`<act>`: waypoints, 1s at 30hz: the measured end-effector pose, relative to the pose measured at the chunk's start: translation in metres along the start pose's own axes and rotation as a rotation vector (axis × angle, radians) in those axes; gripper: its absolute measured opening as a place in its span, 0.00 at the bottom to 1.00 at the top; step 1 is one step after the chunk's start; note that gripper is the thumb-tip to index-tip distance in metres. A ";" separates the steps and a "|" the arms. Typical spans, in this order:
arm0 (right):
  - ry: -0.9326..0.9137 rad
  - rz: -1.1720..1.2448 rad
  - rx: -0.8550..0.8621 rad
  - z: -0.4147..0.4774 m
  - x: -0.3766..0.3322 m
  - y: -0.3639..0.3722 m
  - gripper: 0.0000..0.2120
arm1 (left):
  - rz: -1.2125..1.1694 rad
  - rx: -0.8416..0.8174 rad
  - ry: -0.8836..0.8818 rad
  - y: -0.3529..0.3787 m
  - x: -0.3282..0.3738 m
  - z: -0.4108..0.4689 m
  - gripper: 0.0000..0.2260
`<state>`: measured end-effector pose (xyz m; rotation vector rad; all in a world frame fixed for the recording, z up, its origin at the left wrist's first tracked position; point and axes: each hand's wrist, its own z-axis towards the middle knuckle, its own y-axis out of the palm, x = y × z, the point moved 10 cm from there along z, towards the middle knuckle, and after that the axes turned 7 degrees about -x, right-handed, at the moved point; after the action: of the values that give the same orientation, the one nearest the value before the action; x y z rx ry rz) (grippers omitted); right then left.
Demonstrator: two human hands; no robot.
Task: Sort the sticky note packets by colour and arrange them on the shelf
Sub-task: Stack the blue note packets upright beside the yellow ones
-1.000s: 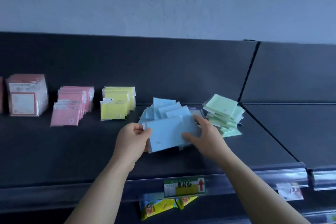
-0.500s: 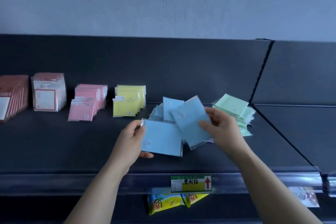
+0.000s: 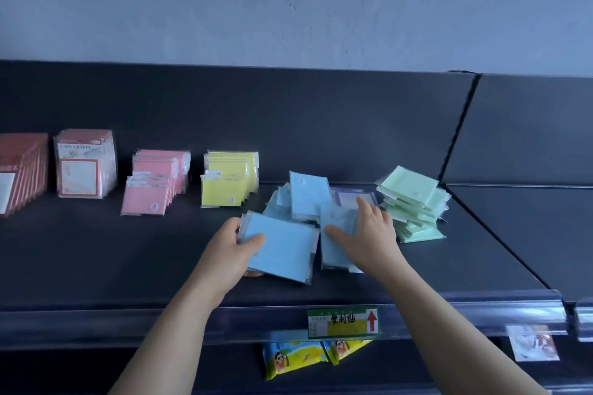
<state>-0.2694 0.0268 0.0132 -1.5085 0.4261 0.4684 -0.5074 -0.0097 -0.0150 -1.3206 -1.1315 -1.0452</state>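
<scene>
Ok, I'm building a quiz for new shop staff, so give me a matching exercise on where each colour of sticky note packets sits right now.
Things:
1 pink packets
2 yellow packets
3 green packets
4 front blue packets

Places:
A loose heap at the right end
B gripped by the left hand
C neat row beside the University packs
D neat row between pink and blue

Pairs: 1-C, 2-D, 3-A, 4-B

Likely a shop: dark display shelf (image 3: 96,266) with price label (image 3: 342,322).
</scene>
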 end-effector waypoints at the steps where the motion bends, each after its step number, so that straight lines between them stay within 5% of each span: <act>1: 0.006 0.045 -0.005 0.000 0.001 0.001 0.40 | -0.022 0.003 -0.012 -0.003 -0.002 0.000 0.05; 5: 0.022 0.320 0.021 -0.003 0.006 -0.001 0.42 | -0.062 0.002 -0.041 -0.005 -0.005 0.001 0.06; 9: -0.037 0.679 0.043 -0.002 0.013 -0.016 0.15 | -0.097 0.026 -0.050 -0.009 -0.004 0.000 0.06; 12: -0.157 0.892 -0.154 -0.006 -0.011 -0.008 0.10 | -0.097 0.006 -0.030 -0.003 0.003 -0.002 0.07; 15: -0.253 0.781 -0.275 -0.009 -0.044 0.008 0.10 | -0.075 -0.064 0.029 0.012 0.014 -0.005 0.06; 21: -0.380 0.457 -0.083 0.003 -0.068 0.015 0.12 | 0.022 -0.085 0.065 0.010 0.017 -0.009 0.10; 25: -0.157 0.220 0.088 0.028 -0.043 0.004 0.23 | -0.043 -0.015 0.010 -0.017 0.004 -0.013 0.07; 27: -0.010 0.015 0.038 0.037 -0.037 0.010 0.31 | -0.079 0.010 -0.008 -0.032 -0.001 -0.014 0.07; 30: 0.088 0.041 -0.050 0.044 -0.037 0.021 0.33 | -0.084 0.007 -0.019 -0.046 -0.004 -0.011 0.07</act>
<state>-0.3132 0.0696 0.0163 -1.5750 0.5183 0.4490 -0.5534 -0.0217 -0.0109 -1.2897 -1.2127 -1.0903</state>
